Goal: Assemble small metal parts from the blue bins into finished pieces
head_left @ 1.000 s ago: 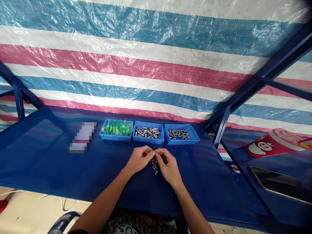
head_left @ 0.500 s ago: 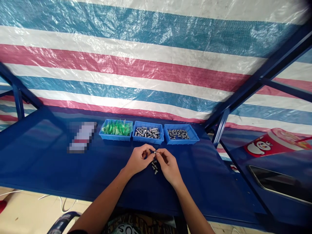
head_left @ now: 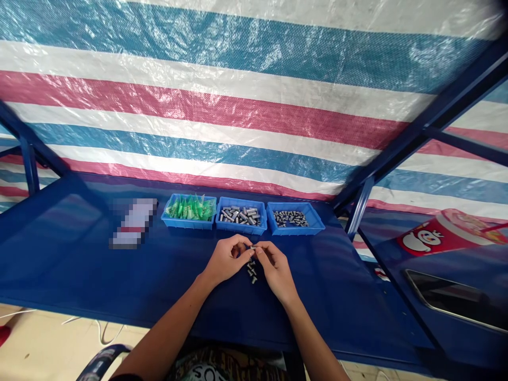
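Both hands meet over the blue table [head_left: 79, 264]: the left hand [head_left: 226, 260] and right hand [head_left: 274, 269] pinch one small metal piece [head_left: 253, 247] between closed fingertips, probably mating two parts. A small heap of metal pieces [head_left: 251, 271] lies just beneath. Three blue trays [head_left: 242, 216] sit farther back.

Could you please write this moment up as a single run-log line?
left hand: pinching small grey part | right hand: pinching same part | below: loose grey parts on blue table | behind: three blue trays
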{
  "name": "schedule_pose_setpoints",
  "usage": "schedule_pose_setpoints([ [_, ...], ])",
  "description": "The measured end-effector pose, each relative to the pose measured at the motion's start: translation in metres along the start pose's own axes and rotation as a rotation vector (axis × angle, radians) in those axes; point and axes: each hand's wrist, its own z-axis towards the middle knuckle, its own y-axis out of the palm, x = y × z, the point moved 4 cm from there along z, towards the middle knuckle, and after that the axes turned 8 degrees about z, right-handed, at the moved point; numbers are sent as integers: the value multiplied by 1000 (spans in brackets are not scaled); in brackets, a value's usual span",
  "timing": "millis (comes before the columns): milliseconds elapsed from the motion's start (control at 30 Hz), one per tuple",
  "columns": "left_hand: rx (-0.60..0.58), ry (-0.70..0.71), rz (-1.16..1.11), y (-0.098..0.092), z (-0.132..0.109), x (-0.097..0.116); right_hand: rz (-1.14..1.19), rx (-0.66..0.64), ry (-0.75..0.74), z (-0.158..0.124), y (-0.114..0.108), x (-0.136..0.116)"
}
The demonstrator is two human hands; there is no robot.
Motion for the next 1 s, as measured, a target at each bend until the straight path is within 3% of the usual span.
schedule_pose_setpoints([
  [400,-27,-67,38,1,0,-3,-11,12,-13,0,0,0],
  [1000,-16,-14,91,4,0,-3,-22,44,-7,2,-2,3],
])
